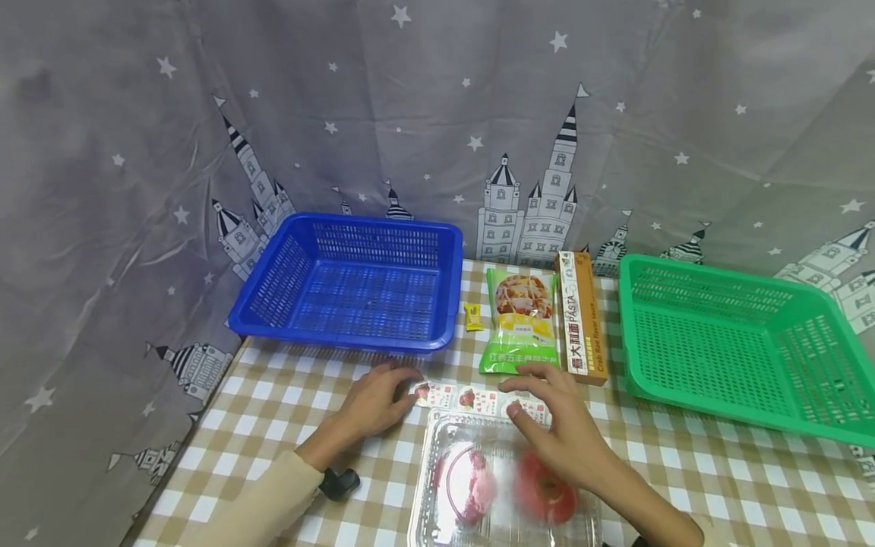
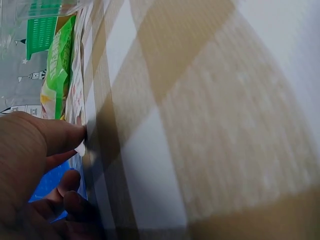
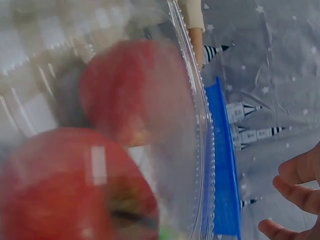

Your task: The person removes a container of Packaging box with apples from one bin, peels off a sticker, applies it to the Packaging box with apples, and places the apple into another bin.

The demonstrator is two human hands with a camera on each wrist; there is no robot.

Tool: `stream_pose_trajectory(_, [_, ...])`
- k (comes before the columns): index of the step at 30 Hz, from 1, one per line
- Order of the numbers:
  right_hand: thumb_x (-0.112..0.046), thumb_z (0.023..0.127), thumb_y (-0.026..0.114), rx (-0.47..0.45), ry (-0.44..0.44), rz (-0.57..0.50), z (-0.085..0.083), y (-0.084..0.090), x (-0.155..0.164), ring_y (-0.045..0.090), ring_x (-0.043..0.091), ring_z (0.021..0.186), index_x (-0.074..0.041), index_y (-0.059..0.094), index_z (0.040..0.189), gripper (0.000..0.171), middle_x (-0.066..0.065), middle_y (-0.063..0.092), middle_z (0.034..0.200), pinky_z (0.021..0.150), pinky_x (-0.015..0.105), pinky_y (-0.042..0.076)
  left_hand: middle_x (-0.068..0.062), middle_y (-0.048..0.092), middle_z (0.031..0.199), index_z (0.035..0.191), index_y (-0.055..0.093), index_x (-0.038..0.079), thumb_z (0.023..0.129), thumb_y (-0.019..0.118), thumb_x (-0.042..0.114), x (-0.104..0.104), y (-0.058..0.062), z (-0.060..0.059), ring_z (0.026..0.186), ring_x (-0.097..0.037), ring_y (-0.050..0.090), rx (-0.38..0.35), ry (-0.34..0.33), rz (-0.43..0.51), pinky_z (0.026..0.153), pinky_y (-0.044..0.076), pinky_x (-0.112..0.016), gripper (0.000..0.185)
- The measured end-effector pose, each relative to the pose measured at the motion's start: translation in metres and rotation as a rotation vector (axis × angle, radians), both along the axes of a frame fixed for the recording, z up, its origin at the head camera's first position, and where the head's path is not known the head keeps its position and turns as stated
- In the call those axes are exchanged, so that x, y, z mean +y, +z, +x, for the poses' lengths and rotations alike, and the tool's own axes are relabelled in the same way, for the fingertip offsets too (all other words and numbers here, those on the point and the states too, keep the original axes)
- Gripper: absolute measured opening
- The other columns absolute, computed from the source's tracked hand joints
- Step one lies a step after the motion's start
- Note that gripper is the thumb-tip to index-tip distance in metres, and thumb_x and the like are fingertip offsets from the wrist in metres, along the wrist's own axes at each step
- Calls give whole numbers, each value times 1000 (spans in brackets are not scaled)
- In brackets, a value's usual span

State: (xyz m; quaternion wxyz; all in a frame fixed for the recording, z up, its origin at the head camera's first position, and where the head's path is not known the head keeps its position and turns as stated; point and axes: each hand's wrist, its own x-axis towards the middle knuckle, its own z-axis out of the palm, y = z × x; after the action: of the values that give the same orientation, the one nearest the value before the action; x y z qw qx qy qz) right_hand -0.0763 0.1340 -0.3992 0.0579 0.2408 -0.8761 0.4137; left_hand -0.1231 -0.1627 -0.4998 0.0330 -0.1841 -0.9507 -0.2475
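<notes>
— Head view, near centre of the checked counter (image 1: 683,471)?
— Strip of sachets (image 1: 472,398), lying flat just beyond a clear plastic clamshell box (image 1: 437,486) holding red fruit.
— Left hand (image 1: 374,401)?
— Fingers (image 1: 403,377) curled, pinching the strip's left end.
— Right hand (image 1: 557,433)?
— Over the strip's right end and the box; fingers spread, relaxed, grasping nothing.
— Farther back?
— Blue basket (image 1: 355,281) far left, green basket (image 1: 738,342) right; between them a green snack bag (image 1: 519,323), pasta box (image 1: 581,315) and small yellow packet (image 1: 472,317).
</notes>
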Motion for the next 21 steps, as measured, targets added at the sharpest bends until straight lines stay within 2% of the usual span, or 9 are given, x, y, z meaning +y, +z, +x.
stream_pose_trajectory(3, [-14, 83, 68, 17, 48, 14, -11, -1, -11, 38, 20, 117, -29, 64, 107, 28, -6, 49, 121, 92, 48, 32, 7, 54, 83, 101, 67, 23, 80, 71, 29, 3, -1, 1, 73, -13, 50, 4, 14, 24, 56, 41, -30, 22])
stream_pose_trajectory(7, [-14, 82, 68, 23, 92, 41, -25, -2, -25, 42, 18, 112, -24, 66, 104, 24, -5, 52, 116, 91, 44, 34, 6, 56, 82, 91, 66, 21, 78, 73, 27, 7, -2, 0, 74, -14, 52, 22, 38, 52, 58, 42, -31, 16])
stream_pose_trajectory(12, [-15, 82, 68, -34, 158, 108, -42, -2, -40, 48, 14, 104, -21, 66, 102, 21, -6, 55, 109, 90, 39, 37, 6, 55, 82, 79, 61, 26, 78, 72, 24, 11, 0, -2, 75, -14, 52, -6, 81, 104, 61, 43, -32, 11])
stream_pose_trajectory(16, [-16, 83, 66, -79, 219, 191, -53, -2, -49, 50, 15, 104, -17, 68, 101, 18, -5, 58, 105, 91, 39, 37, 10, 58, 82, 78, 60, 26, 78, 70, 16, 12, 5, -3, 78, -13, 54, -44, 99, 188, 68, 43, -33, 14])
stream_pose_trajectory(21, [-18, 84, 64, -79, 261, 267, -61, -5, -58, 53, 19, 101, -13, 69, 101, 18, -2, 61, 104, 89, 39, 40, 10, 58, 74, 80, 61, 19, 80, 68, 10, 13, 14, 0, 63, -12, 51, -116, 83, 342, 58, 42, -30, 11])
